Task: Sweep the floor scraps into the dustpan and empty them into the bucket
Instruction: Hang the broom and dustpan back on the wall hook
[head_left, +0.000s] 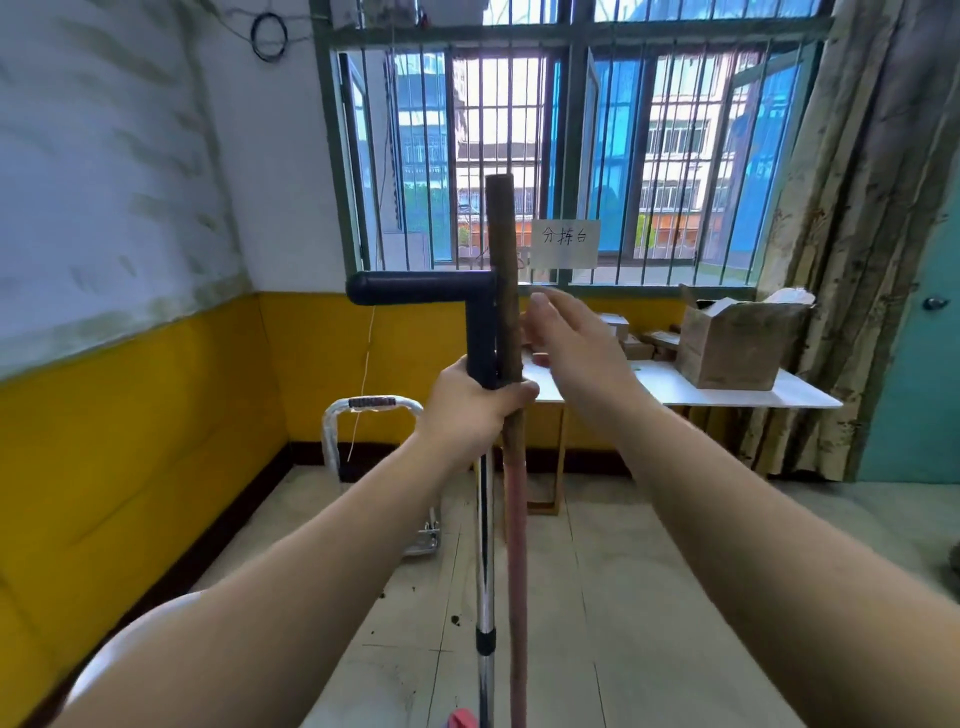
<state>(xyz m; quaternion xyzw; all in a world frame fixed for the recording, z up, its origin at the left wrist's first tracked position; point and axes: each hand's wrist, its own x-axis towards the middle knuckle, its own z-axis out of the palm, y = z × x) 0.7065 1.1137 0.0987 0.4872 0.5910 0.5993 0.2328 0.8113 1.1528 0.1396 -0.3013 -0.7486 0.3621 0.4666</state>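
Note:
My left hand (475, 402) grips two upright poles together: the dustpan handle (485, 545), a chrome tube with a black L-shaped grip at its top, and the broom handle (503, 249), brown above and reddish below. My right hand (569, 343) hovers just right of the broom handle with its fingers relaxed, holding nothing. A sliver of red (462, 719) shows at the bottom edge next to the poles; the dustpan's pan and the broom head are out of view. Dark scraps (456, 619) dot the tiled floor left of the poles. No bucket can be made out for certain.
A white table (675, 387) with a cardboard box (737, 340) stands under the barred window. A chrome hand trolley (332, 441) leans at the yellow wall. A white rounded object (130, 639) sits at the lower left. Curtain and teal door are at the right.

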